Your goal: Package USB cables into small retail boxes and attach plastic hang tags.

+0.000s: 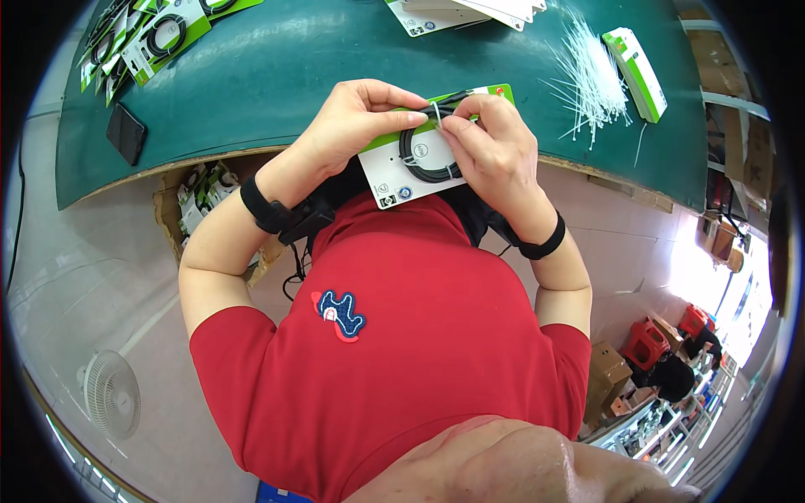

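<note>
The red shirt (419, 335) of the person fills the lower centre of the head view, closest to the lens, with both forearms rising from it toward the table (277, 75). Above the table's near edge, the left hand (352, 126) and right hand (495, 151) hold a white-and-green backing card (392, 180) carrying a coiled black cable (417, 159).

**State of the hands.** The left fingers (394, 105) are closed on the card's upper left edge. The right fingers (461, 126) are pinched narrow on a thin white cable tie (438, 117) at the top of the coil.

**Progress, as judged.** The cable already lies coiled on the card and the tie is in place across it, so fastening appears under way but not finished. A stack of finished carded cables (159, 38) lies at the table's far left. Loose white ties (591, 75) and a green-and-white box (637, 71) lie at the far right; more white cards (470, 12) lie at the far edge.

**Limits of view.**
- The right hand covers the card's right part; whether the tie is pulled tight cannot be told.
- The small dark flat object (126, 132) on the left is unidentifiable.
- Cartons (197, 201) under the table are partly hidden.
</note>
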`<action>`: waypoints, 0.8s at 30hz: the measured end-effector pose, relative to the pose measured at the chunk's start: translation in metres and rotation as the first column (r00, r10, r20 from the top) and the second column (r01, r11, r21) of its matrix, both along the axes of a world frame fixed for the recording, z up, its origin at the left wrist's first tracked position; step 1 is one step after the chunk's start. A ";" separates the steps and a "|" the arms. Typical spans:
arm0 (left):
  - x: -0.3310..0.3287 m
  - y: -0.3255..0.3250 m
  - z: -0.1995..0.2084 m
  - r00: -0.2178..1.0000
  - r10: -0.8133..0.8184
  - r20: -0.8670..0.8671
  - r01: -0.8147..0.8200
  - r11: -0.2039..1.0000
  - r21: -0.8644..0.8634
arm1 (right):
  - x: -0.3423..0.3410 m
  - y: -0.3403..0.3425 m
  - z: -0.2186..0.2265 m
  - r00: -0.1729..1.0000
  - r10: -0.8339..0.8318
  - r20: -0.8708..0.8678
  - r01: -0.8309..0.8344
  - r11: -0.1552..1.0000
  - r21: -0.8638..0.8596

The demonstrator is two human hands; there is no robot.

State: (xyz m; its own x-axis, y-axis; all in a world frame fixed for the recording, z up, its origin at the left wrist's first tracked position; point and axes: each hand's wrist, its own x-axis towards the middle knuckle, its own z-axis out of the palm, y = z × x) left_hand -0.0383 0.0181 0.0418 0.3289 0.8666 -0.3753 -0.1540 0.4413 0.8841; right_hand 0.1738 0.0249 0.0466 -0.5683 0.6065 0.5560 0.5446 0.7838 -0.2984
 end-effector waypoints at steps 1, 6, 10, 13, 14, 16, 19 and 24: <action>-0.002 0.000 0.000 1.000 0.007 -0.004 -0.007 1.000 0.001 | 0.001 0.000 0.000 1.000 -0.002 -0.002 0.002 1.000 0.001; -0.004 -0.004 0.004 0.999 0.034 0.011 -0.035 0.998 0.052 | 0.008 0.006 0.015 0.945 0.008 -0.326 -0.104 0.955 -0.278; -0.006 -0.012 0.018 1.000 0.007 -0.019 -0.003 0.972 0.234 | 0.049 0.022 0.007 0.724 -0.277 -0.632 0.044 0.932 -0.359; -0.011 -0.015 0.019 0.995 -0.094 -0.010 0.081 0.783 0.617 | 0.054 0.019 0.009 0.829 -0.266 -0.491 -0.137 0.756 -0.640; -0.010 -0.014 0.023 0.992 -0.122 -0.024 0.107 0.740 0.664 | 0.042 0.011 0.014 0.849 -0.120 -0.515 -0.254 0.761 -0.596; -0.007 -0.013 0.024 0.987 -0.156 -0.030 0.135 0.719 0.682 | 0.024 0.001 0.014 0.848 0.011 -0.530 -0.357 0.752 -0.555; -0.005 -0.015 0.020 0.985 -0.171 0.012 0.127 0.777 0.616 | 0.018 0.003 0.010 0.807 0.192 -0.558 -0.486 0.752 -0.445; -0.004 -0.015 0.015 0.981 -0.166 0.097 0.106 0.890 0.444 | 0.028 0.011 0.009 0.849 0.200 -0.489 -0.466 0.719 -0.516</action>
State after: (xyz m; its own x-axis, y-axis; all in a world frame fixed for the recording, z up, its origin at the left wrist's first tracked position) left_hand -0.0424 0.0029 0.0570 0.4749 0.8762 0.0819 -0.2452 0.0424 0.9685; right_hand 0.2022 0.0356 0.0560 -0.6275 0.6925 0.3560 0.0230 0.4735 -0.8805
